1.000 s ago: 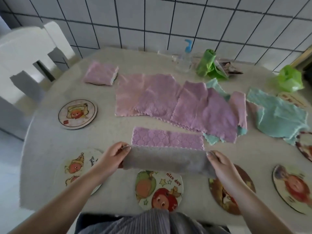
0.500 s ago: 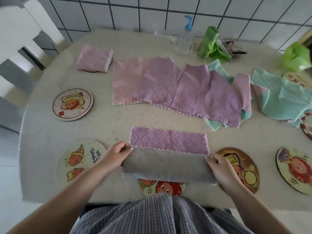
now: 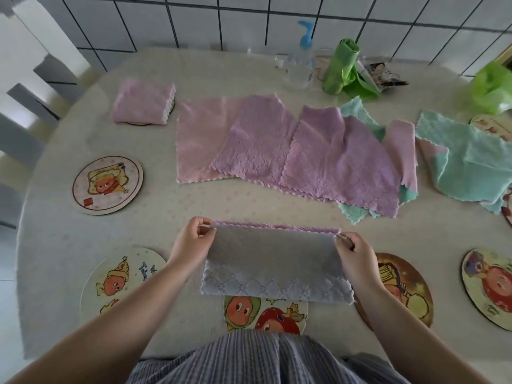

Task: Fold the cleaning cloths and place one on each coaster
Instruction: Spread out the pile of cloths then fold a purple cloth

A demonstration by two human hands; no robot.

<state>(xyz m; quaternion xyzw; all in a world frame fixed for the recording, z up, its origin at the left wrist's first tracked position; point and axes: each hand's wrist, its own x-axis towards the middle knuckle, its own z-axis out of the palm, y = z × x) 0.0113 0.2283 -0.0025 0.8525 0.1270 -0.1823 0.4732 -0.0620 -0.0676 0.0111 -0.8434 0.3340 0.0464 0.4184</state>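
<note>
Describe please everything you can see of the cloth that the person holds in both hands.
The cloth is soft, microfibre-like fabric with a quilted diamond pattern and scalloped edges. The side facing up looks grey; the edge at its far side is purple. It is folded in half into a wide strip that lies flat on the table. The left hand and right hand pinch its far corners. Its near edge covers part of a cartoon coaster.

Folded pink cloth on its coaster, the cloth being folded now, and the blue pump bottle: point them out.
folded pink cloth [image 3: 142, 103], head view, middle of its top face.
cloth being folded [image 3: 273, 261], head view, centre of the grey upper layer.
blue pump bottle [image 3: 305, 34], head view, blue pump head.
</note>
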